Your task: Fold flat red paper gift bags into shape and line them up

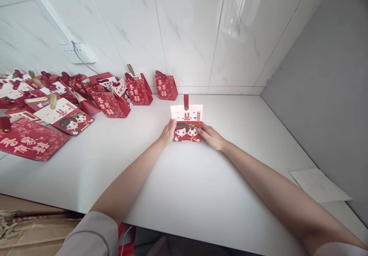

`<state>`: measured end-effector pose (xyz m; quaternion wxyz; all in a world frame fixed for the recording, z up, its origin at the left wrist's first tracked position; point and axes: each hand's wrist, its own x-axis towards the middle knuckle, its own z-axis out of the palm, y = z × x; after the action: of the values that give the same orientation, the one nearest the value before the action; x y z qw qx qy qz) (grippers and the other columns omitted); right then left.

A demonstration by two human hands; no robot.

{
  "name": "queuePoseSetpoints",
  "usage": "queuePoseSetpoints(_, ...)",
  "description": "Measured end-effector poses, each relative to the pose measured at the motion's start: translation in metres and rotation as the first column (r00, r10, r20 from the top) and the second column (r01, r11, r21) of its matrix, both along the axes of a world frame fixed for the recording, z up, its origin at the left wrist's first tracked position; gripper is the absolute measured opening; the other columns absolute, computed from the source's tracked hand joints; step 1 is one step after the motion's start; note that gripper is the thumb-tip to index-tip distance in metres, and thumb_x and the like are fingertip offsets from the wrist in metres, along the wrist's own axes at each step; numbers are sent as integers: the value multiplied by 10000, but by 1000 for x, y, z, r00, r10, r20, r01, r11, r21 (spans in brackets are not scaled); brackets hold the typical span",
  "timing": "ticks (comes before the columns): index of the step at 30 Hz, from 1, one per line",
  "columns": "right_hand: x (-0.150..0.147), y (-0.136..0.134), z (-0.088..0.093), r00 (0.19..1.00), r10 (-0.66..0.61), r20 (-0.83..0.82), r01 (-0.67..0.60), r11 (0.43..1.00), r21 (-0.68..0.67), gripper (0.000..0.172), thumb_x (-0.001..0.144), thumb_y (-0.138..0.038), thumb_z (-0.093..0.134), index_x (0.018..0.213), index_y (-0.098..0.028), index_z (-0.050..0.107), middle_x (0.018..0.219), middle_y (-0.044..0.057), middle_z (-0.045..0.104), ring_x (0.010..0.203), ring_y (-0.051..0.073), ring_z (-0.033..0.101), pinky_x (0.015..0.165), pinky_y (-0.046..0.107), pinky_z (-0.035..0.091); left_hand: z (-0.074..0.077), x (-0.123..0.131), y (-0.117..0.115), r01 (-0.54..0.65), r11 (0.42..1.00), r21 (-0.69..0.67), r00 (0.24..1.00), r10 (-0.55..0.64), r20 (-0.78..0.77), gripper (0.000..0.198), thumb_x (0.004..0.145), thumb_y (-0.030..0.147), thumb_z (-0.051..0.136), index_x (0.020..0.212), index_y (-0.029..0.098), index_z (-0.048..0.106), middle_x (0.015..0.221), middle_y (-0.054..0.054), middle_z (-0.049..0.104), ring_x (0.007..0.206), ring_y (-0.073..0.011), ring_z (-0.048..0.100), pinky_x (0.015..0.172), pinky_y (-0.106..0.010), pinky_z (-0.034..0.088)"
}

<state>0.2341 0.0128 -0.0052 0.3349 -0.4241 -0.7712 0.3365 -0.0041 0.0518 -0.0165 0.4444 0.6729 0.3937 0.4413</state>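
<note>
We hold a small gift box (186, 122) straight ahead at twelve o'clock, near the middle of the white table (184, 187) and resting on it. Our left hand (168, 132) pinches its nine o'clock edge with the thumb on the front, and our right hand (211, 136) closes on its three o'clock edge in the same way. The box looks flat or nearly so. It has a pale upper flap, a red lower half printed with a cartoon couple, and a dark red ribbon loop (186, 100) standing up at its twelve o'clock end.

We judge it to be thin printed card: very light, stiff along its creases but easy to dent or buckle if squeezed across a panel. The coated surface is probably a little slick, so the side edges and folds, where we hold it now, seem the safest places to grip. The loop would take its weight but might tear at the slot.

At ten o'clock lies a pile of similar red boxes (109, 99), some standing against the tiled wall and some lying flat. A white sheet (319, 185) lies at four o'clock by the grey wall.
</note>
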Motion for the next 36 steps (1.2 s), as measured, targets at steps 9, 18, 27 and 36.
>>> queuePoseSetpoints(9, -3, -4, -3, 1000, -11, 5, 11, 1000, 13, 550, 1008, -596, 362, 1453, -288, 452, 1414, 49, 635, 1243, 301, 628, 1071, 507, 485, 4, -1, -2, -35, 998, -44, 999, 37, 25, 698, 974, 690, 302, 1351, 171, 578, 1421, -100, 612, 1377, -273, 525, 1162, -428, 408)
queuePoseSetpoints(18, 0, -4, -4, 999, 10, 40, -11, 1000, 20, 562, 1002, -587, 402, 1472, -282, 438, 1445, 67, 605, 1283, 289, 603, 1102, 497, 470, 9, -5, -7, -43, 997, -60, 999, 43, 4, 704, 959, 702, 337, 1339, 170, 599, 1424, -92, 612, 1363, -280, 541, 1165, -434, 419)
queuePoseSetpoints(27, 1, -3, -5, 996, 25, 82, -32, 996, 83, 545, 1003, -572, 411, 1459, -280, 469, 1434, 79, 609, 1281, 298, 599, 1096, 496, 475, 9, -16, -14, -1, 994, -109, 1000, 3, 18, 690, 933, 692, 442, 1370, 173, 573, 1418, -106, 615, 1316, -308, 581, 1123, -432, 464)
queuePoseSetpoints(36, 1, -4, -5, 997, 12, 77, -19, 996, 92, 540, 1001, -568, 413, 1447, -272, 483, 1427, 81, 618, 1266, 300, 611, 1076, 493, 491, 11, -13, -16, -27, 992, -124, 1000, 28, 8, 710, 924, 704, 444, 1374, 168, 564, 1407, -110, 624, 1292, -300, 599, 1113, -418, 471)
